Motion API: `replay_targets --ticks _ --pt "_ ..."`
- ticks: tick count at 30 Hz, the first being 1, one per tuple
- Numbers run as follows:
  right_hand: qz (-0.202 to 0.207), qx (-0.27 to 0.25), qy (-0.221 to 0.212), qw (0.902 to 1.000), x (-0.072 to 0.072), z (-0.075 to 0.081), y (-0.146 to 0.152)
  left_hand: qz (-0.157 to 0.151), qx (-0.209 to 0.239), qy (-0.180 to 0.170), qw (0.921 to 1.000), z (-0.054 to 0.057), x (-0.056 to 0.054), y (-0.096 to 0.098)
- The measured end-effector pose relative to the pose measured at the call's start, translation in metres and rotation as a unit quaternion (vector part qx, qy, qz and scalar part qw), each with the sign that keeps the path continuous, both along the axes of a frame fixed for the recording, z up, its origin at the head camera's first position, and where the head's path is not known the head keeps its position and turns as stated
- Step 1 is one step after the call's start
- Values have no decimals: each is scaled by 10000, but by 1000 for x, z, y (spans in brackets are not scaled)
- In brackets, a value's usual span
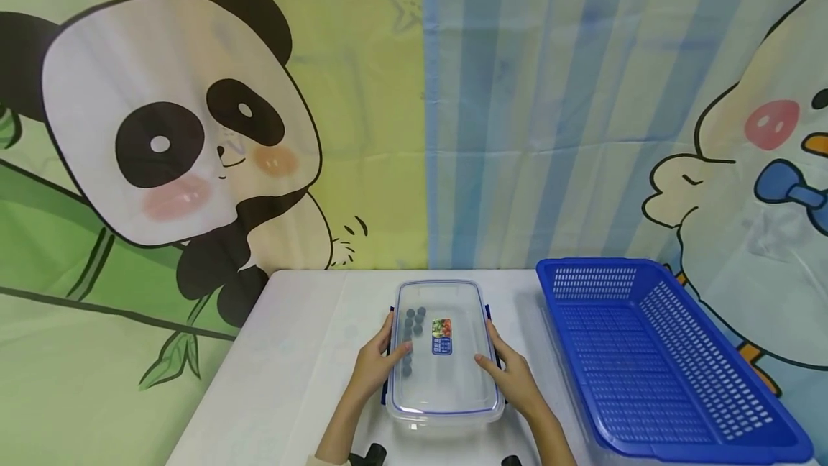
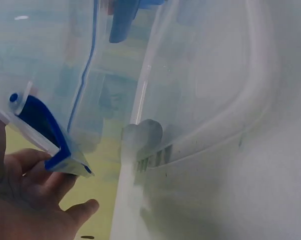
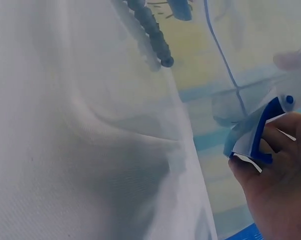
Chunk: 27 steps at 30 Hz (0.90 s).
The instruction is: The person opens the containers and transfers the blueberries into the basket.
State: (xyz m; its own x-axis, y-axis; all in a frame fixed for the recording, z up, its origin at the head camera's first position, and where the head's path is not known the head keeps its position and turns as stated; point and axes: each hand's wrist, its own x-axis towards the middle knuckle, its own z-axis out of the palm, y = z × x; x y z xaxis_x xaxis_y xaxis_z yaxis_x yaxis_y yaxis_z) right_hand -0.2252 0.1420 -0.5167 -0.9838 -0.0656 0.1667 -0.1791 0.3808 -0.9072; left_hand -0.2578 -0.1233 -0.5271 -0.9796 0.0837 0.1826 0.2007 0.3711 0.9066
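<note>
A clear plastic food container (image 1: 414, 424) with a blue-lined lid (image 1: 462, 383) is between both hands. Several small dark round pieces (image 1: 419, 320) show through it along its left part. My left hand (image 1: 374, 363) grips the left side, thumb over the lid. On the opposite side, my right hand (image 1: 516, 378) holds it the same way. A blue side clip (image 2: 45, 122) stands swung outward against the left fingers in the left wrist view. Another blue clip (image 3: 263, 125) sticks out by the right fingers in the right wrist view. The container's underside hides part of the fingers.
A blue perforated basket (image 1: 601, 265) stands to the right on the white table (image 1: 291, 351). Behind the table hangs a cartoon-printed curtain (image 1: 371, 164). Black objects (image 1: 374, 454) show near the wrists at the bottom edge.
</note>
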Motion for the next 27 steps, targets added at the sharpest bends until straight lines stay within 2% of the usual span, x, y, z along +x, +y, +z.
replay_targets --ticks 3,7,18,25,27 --pt "22 -197 -84 9998 3 5 -1 141 -165 219 9995 0 1 2" --pt "22 -323 -109 9994 2 3 -2 148 -154 278 9994 1 2 4" --pt "2 -234 353 9991 -3 -9 0 189 -82 -64 9998 6 4 5" --pt "68 -205 418 9989 11 25 -7 61 110 7 9999 5 2 5" --pt "66 -214 424 9989 11 25 -7 -9 189 21 9998 4 1 5"
